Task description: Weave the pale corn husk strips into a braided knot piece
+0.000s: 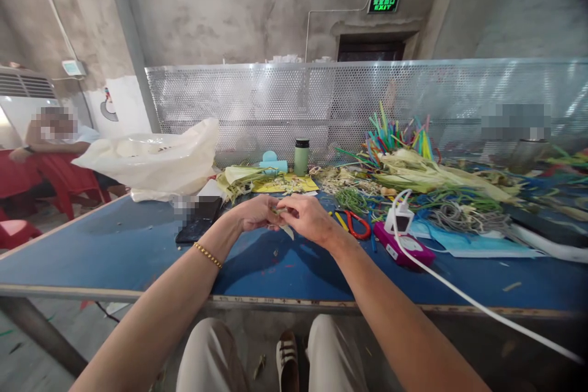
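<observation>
Both hands meet over the middle of the blue table (151, 257). Between them is a pale strip of corn husk (288, 231), its pointed end hanging below the fingers. My left hand (258, 213) is closed on one part of it, fingers curled. Pinching the strip from the other side is my right hand (307, 216), its fingertips touching those of the left. The upper part of the strip is mostly hidden by the fingers. Just right of my right hand lie red-handled scissors (358, 226).
A white plastic bag (151, 162) and a black phone-like case (198, 220) are at left. Behind stand a green bottle (301, 157) and husks (427, 174) with coloured pipe cleaners (399, 138). Rightward, a purple power socket (404, 247) trails a white cable (452, 297). A person sits far left.
</observation>
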The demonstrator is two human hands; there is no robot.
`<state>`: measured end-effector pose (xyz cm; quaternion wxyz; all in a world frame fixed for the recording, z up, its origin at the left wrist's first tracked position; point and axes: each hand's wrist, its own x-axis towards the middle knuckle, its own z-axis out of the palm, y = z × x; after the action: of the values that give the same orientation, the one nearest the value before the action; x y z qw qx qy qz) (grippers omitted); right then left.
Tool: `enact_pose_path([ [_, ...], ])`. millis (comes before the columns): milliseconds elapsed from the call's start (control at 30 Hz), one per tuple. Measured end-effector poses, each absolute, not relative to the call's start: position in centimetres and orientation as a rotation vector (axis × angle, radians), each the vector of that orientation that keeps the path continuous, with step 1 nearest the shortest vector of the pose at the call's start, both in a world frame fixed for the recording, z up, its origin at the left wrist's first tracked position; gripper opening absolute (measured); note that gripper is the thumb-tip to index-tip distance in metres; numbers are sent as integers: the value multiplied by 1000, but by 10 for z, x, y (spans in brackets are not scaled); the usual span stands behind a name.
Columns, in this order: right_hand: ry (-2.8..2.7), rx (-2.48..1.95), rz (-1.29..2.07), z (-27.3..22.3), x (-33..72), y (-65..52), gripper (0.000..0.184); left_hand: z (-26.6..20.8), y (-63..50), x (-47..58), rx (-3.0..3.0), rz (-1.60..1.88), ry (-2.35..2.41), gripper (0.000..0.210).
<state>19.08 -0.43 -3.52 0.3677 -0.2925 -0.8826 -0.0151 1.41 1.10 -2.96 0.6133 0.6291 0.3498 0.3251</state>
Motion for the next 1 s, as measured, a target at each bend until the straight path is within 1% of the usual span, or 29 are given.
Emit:
enact_pose_path([
  [167, -2293, -861, -221, -30, 190, -15, 13, -32, 13, 14, 1546, 735, 845, 26],
  [267, -2290, -863, -210, -28, 189, -20, 12, -34, 14, 13, 1645, 731, 850, 26],
  [367, -2200, -793, -27, -28, 186, -18, 11, -34, 12, 13, 1732, 732, 813, 21],
  [533, -1984, -670, 519, -27, 183, -10, 7, -33, 9, 14, 1759, 744, 815, 20],
  [667, -1732, -736, 872, -26, 182, -10, 16, -29, 6, 15, 1687, 719, 788, 25],
  [733, -1700, -745, 881, -26, 183, -9, 19, -27, 4, 16, 1616, 715, 773, 28],
  [867, -1735, -724, 789, -26, 182, -9, 18, -26, 4, 15, 1503, 714, 790, 29],
  [933, -1759, -709, 833, -24, 182, -11, 21, -26, 4, 15, 1497, 700, 793, 27],
  [1000, -1814, -665, 937, -20, 184, -15, 30, -27, 5, 14, 1510, 702, 764, 25],
])
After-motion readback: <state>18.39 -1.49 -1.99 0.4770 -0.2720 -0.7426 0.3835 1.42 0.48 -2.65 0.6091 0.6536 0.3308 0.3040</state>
